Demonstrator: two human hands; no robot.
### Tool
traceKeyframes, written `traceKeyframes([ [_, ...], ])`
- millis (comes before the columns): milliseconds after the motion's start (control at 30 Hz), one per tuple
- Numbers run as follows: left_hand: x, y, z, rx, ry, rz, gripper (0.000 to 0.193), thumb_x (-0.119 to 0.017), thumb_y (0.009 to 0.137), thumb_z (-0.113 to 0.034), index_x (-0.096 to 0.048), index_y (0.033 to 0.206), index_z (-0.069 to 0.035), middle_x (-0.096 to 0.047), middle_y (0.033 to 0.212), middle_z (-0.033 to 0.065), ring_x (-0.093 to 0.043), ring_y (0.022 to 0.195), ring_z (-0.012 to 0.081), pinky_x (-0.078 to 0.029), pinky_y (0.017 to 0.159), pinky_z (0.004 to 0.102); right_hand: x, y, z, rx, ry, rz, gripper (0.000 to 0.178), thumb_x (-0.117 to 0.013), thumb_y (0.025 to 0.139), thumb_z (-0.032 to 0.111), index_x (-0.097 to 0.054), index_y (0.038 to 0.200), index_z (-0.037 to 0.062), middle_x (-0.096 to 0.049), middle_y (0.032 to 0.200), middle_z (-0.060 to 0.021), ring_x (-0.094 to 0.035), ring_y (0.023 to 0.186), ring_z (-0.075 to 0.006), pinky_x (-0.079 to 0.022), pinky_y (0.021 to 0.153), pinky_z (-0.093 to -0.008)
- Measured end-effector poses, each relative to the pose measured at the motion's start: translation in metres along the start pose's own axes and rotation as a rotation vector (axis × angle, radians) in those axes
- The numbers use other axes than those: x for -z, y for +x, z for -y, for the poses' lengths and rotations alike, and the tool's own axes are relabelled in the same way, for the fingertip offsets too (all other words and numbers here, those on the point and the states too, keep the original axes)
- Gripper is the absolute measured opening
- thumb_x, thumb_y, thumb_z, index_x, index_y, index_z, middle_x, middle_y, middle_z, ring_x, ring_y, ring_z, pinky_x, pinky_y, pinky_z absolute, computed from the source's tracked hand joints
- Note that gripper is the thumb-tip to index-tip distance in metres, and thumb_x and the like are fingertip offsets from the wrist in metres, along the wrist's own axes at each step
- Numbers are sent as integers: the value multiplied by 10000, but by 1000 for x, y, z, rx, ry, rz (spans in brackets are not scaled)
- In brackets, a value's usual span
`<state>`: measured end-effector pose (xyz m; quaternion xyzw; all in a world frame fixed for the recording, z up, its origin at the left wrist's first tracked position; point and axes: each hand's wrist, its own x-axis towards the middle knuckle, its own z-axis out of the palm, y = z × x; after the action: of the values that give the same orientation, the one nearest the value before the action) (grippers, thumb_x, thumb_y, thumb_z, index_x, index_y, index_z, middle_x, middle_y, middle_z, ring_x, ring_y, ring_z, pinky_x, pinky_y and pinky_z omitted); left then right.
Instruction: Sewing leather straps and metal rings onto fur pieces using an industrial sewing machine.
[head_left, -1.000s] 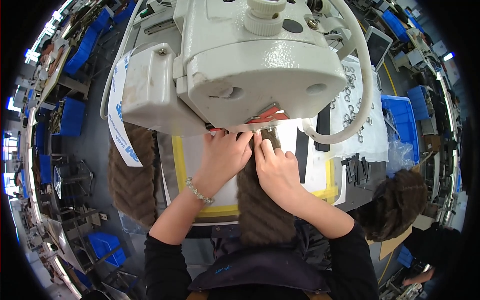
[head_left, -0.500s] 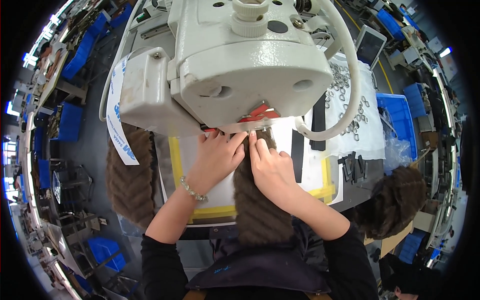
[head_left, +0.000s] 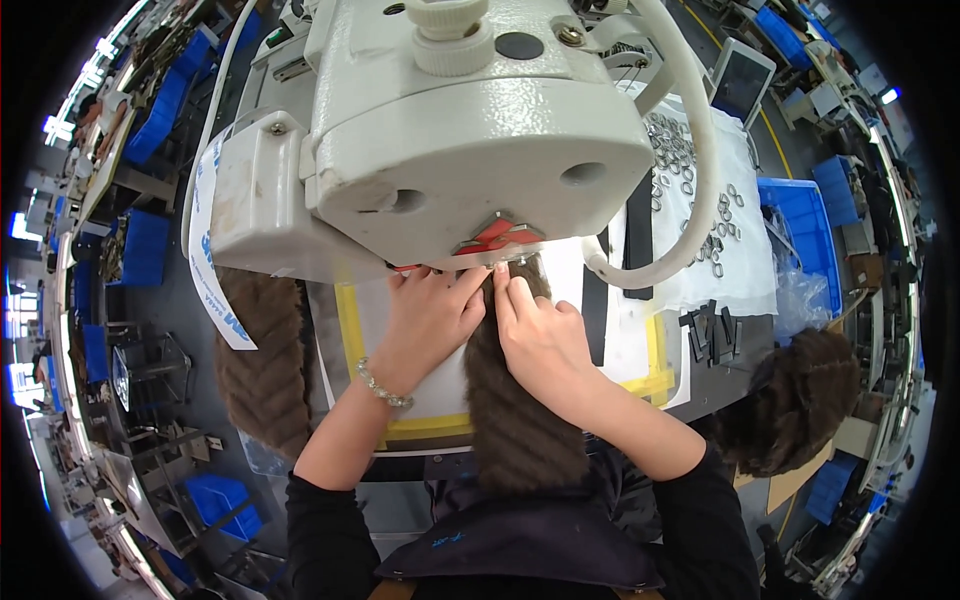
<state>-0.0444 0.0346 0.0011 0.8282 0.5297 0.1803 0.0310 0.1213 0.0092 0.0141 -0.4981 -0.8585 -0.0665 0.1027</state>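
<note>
A long brown fur strip (head_left: 521,410) runs from my lap up to the front of a cream sewing machine (head_left: 480,150). My left hand (head_left: 432,325), with a bead bracelet at the wrist, is at the strip's left edge. Its index finger and thumb close in on the fur, while the other fingertips go partly out of sight beneath the machine head. My right hand (head_left: 545,345) lies on the strip's right side, index finger pointing up to its far end, the other fingers bent. Both hands' fingertips meet close together there, beside small metal parts. Their exact hold is partly hidden.
Yellow tape (head_left: 430,428) edges the white work surface. Another brown fur piece (head_left: 262,365) hangs at left, and a fur bundle (head_left: 790,405) sits at right. Metal rings (head_left: 722,235) lie on white cloth, near black strips (head_left: 712,335) and a blue bin (head_left: 805,240).
The machine appears slightly further left and lower in the picture, and its hanging white paper strip sits lower. My hands and the fur strip hold nearly the same position.
</note>
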Motion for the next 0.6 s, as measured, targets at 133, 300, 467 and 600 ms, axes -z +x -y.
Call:
traceKeyframes([
  [133,5,-1,0,-11,-55,-5,322,-624,814,-176,-675,1128,-222,-650,1118,4,-548,1051,229,-291,937,449,1,0,-1,-6,6,19,586,-567,731,85,-526,1291,-81,-492,828,-36,-525,521,-118,-399,489,-268],
  [300,11,1,2,-82,-1,-81,316,-622,789,-161,-649,1102,-198,-650,1018,-8,-590,947,199,-397,685,429,-2,0,-2,3,24,22,591,-568,727,80,-521,1291,-91,-500,833,-42,-533,522,-122,-411,484,-271],
  [467,12,3,1,-124,1,-71,342,-624,797,-179,-639,1139,-184,-658,1039,6,-594,980,202,-390,743,440,0,0,-5,3,2,39,604,-576,724,80,-512,1298,-93,-504,836,-46,-545,527,-128,-412,471,-273],
  [600,7,0,8,-94,1,-19,393,-631,801,-222,-607,1183,-130,-667,1021,33,-594,1011,221,-372,822,454,1,1,-5,-3,30,47,599,-578,727,76,-512,1298,-95,-511,841,-48,-556,534,-131,-416,472,-276],
])
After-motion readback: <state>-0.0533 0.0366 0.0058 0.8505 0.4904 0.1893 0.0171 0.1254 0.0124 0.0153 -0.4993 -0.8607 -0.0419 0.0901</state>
